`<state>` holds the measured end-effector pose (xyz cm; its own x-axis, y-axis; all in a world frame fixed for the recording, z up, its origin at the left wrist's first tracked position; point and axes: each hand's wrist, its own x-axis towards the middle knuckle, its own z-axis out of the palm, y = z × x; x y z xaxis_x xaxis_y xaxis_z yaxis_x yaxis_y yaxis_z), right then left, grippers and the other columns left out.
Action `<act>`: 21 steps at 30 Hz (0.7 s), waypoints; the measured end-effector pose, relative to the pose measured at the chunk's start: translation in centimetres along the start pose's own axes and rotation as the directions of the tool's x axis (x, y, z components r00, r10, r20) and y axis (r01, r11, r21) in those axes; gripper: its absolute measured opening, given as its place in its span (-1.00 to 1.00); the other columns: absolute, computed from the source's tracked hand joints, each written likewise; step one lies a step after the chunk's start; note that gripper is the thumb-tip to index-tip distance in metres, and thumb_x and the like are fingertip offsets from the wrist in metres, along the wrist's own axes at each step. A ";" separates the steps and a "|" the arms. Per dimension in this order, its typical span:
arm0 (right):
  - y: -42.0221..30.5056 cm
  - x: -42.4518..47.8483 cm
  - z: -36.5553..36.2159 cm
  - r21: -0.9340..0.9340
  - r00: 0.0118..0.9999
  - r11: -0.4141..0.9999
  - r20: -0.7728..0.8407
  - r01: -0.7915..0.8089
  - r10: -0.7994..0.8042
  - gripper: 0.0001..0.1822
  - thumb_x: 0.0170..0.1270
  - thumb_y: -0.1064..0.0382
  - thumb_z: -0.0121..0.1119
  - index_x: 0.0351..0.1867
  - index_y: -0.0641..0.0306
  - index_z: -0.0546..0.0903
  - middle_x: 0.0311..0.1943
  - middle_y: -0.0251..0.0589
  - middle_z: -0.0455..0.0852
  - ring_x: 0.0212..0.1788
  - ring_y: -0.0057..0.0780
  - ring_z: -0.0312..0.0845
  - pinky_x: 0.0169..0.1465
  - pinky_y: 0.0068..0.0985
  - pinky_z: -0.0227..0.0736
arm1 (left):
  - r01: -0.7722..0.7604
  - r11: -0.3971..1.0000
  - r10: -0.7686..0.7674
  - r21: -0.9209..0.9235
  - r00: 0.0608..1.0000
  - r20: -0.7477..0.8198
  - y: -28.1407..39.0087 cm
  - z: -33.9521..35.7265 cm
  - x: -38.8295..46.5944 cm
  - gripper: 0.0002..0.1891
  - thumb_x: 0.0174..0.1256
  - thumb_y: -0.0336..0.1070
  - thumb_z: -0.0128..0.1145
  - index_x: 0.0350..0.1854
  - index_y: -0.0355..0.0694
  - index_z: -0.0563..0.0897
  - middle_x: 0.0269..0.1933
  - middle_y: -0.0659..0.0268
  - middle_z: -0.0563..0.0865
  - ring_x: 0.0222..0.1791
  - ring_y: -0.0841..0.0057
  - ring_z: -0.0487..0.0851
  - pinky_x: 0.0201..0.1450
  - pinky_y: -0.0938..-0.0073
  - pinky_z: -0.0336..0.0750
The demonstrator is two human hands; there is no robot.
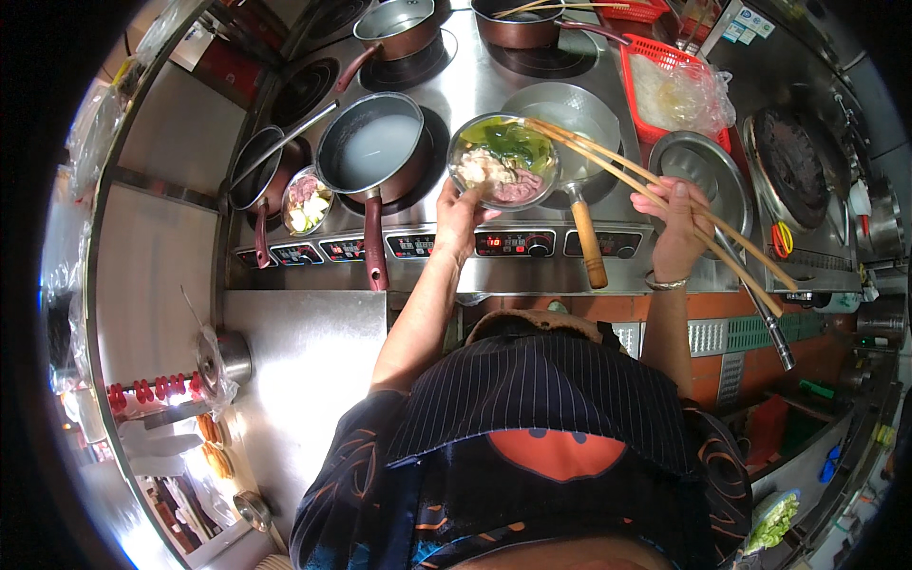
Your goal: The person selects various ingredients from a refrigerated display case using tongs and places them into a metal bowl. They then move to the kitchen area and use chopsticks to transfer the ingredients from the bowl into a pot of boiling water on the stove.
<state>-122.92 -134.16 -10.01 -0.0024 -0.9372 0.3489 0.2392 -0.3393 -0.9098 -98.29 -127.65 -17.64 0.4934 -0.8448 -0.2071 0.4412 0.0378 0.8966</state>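
My left hand [459, 217] holds a round metal bowl [554, 179] by its near rim. Green leafy vegetable [499, 139], pale pieces and pink sliced meat [519, 187] lie in it. Long wooden chopsticks [605, 160] are gripped in my right hand [677, 214], their tips at the bowl's upper right edge. Behind the bowl, partly hidden, a pan [595, 107] with a wooden handle [587, 239] sits on the cooktop. To the left, a dark saucepan [374, 189] contains cloudy whitish liquid [377, 146]. Beside it stands a small bowl of meat and pale pieces [308, 206].
More saucepans stand at the back [402, 32] [516, 32] and left [263, 167]. A red basket [645, 132] with noodles and plastic film is at right, near a large metal bowl [737, 178]. A metal-handled utensil [766, 324] extends below my right hand.
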 end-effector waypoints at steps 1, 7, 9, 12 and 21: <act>-0.1 0.0 -0.2 0.019 1.000 1.000 -0.014 0.008 -0.008 -0.72 0.32 0.26 -0.11 -0.26 0.54 0.46 -0.43 0.05 0.60 -0.52 -0.26 0.62 -0.41 -0.49 0.62 | 0.002 1.000 -0.002 -0.008 1.000 -0.004 -0.1 -0.1 0.1 -0.64 0.14 -0.52 -0.10 0.03 -0.26 0.37 -0.12 0.17 0.59 -0.27 0.47 0.63 -0.42 0.55 0.62; -0.9 0.4 -0.9 0.049 0.990 0.996 -0.124 0.077 -0.070 -0.73 0.32 0.28 -0.11 -0.26 0.54 0.48 -0.45 0.00 0.61 -0.51 -0.30 0.62 -0.40 -0.50 0.62 | 0.008 0.997 -0.009 -0.074 1.000 -0.009 -0.4 -0.7 0.2 -0.65 0.14 -0.50 -0.01 0.02 -0.27 0.37 -0.13 0.18 0.59 -0.28 0.49 0.62 -0.49 0.61 0.63; -0.8 0.4 -1.1 0.051 0.986 0.997 -0.154 0.065 -0.056 -0.74 0.31 0.28 -0.09 -0.25 0.53 0.49 -0.44 -0.01 0.61 -0.50 -0.33 0.62 -0.40 -0.54 0.60 | 0.004 0.998 -0.005 -0.069 1.000 -0.009 -0.2 -1.0 -0.1 -0.66 0.14 -0.50 0.00 0.01 -0.28 0.37 -0.15 0.18 0.59 -0.30 0.50 0.63 -0.50 0.61 0.62; 0.1 0.9 -1.4 -0.073 0.989 0.997 -0.145 -0.013 0.002 -0.74 0.30 0.27 -0.05 -0.22 0.53 0.48 -0.42 -0.01 0.61 -0.50 -0.33 0.62 -0.39 -0.55 0.60 | 0.004 0.994 -0.010 -0.105 0.999 -0.052 -0.1 -1.8 -0.6 -0.71 0.16 -0.47 0.01 -0.04 -0.28 0.38 -0.17 0.17 0.59 -0.32 0.49 0.63 -0.51 0.60 0.61; -0.3 -0.6 -0.1 -0.082 0.998 0.997 0.059 -0.011 0.016 -0.74 0.30 0.29 -0.08 -0.21 0.53 0.48 -0.40 -0.01 0.61 -0.48 -0.36 0.62 -0.35 -0.56 0.58 | -0.032 0.994 0.020 -0.102 0.994 -0.110 0.2 -3.7 -2.4 -0.69 0.16 -0.52 -0.11 -0.01 -0.27 0.35 -0.13 0.16 0.57 -0.28 0.48 0.63 -0.42 0.55 0.65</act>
<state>-123.07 -133.53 -9.97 0.0589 -0.9359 0.3472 0.1591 -0.3346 -0.9288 -96.62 -123.60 -18.42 0.5820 -0.7798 -0.2308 0.4995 0.1188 0.8581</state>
